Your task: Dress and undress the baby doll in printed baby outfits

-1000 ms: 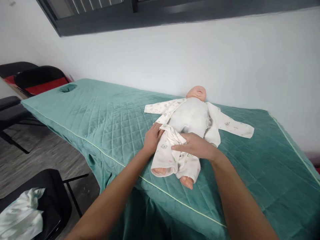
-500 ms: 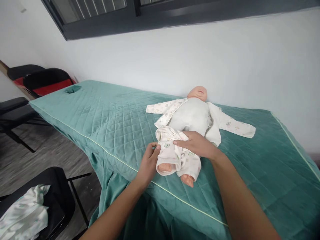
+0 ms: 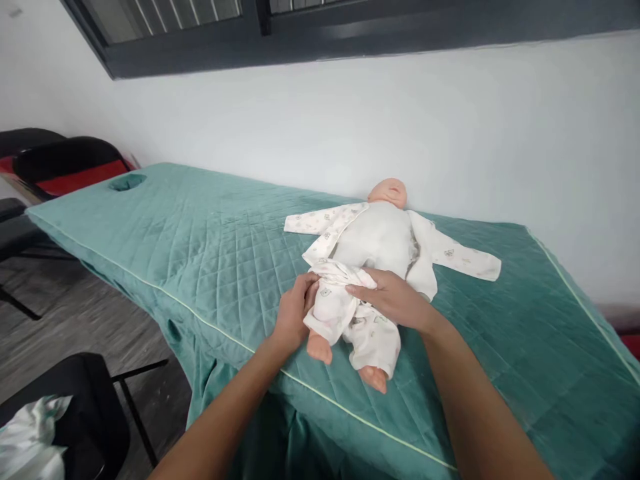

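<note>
A baby doll [image 3: 379, 237] lies on its back on the green quilted bed, head toward the wall. Its white printed jacket [image 3: 463, 259] is spread open, with both sleeves stretched out sideways. White printed baby pants [image 3: 373, 337] cover the lower legs, their waist bunched near the thighs, and both feet stick out of the cuffs. My left hand [image 3: 294, 310] grips the waistband at the left side, fingertips partly hidden by cloth. My right hand [image 3: 393, 297] is closed on the waistband at the right, its thumb lying over the front of the fabric.
The green quilted bed [image 3: 215, 247] runs along a white wall and has a face hole [image 3: 127, 182] at its far left end. A black chair [image 3: 75, 407] at lower left holds a crumpled white cloth [image 3: 35, 440]. More black and red chairs [image 3: 75, 167] stand beyond the bed.
My left hand has shifted up to the waistband, and the pants leg on that side has slid up, baring more of the foot. The camera view has turned slightly right.
</note>
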Demonstrator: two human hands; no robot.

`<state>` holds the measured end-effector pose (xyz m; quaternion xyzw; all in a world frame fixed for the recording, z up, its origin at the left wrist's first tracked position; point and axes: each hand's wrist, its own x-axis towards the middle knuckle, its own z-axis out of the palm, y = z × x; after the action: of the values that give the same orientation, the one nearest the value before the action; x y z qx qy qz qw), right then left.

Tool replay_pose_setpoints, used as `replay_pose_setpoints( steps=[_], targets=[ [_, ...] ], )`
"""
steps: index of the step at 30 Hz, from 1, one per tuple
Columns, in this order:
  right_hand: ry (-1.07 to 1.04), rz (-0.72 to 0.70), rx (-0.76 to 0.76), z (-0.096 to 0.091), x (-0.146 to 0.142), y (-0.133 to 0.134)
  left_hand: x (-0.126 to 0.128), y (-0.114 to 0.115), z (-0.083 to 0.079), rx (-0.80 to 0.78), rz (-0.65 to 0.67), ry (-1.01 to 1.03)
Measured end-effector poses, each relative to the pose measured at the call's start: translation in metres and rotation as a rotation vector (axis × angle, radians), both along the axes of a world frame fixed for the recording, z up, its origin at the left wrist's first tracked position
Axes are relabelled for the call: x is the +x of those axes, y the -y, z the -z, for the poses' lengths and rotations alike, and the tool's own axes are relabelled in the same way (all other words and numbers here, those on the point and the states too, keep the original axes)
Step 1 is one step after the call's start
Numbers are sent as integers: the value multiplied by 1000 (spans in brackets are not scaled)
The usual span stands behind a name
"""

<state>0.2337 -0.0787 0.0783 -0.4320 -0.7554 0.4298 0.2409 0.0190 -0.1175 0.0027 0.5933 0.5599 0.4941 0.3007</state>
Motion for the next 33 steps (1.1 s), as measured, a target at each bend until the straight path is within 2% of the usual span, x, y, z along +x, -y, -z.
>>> replay_pose_setpoints(
  steps=[2, 5, 8, 10, 13, 17, 20, 23, 25, 27, 30, 33],
  targets=[
    [-20, 16, 23, 0, 4, -1, -1, 0, 2, 8, -18, 69],
    [-126, -9, 15, -2, 12, -3, -6, -5, 1, 17, -131, 184],
    [-221, 31, -7, -4, 19, -4, -13, -27, -2, 79, -231, 175],
    [-237, 132, 30, -2, 19, -5, -16, -50, -6, 153, -235, 101],
    [-169, 327, 201, 3, 16, -7, -12, -93, -13, 244, -108, -60],
    [-182, 524, 448, 16, 22, -17, 7, -145, -29, 223, 90, -211],
    [-222, 816, 547, 25, 42, -32, 25, -170, -41, 187, 191, -288],
    [-77, 1062, 395, 34, 62, -49, 36, -181, -44, 160, 203, -321],
    [23, 1099, 248, 39, 70, -57, 37, -183, -41, 171, 166, -323],
    [77, 1102, 170, 42, 73, -62, 34, -185, -36, 178, 134, -293],
    [115, 1130, 126, 44, 75, -64, 21, -189, -29, 117, 83, -81],
    [155, 1131, 72, 44, 79, -63, 1, -198, -25, -32, 16, 187]
  ],
)
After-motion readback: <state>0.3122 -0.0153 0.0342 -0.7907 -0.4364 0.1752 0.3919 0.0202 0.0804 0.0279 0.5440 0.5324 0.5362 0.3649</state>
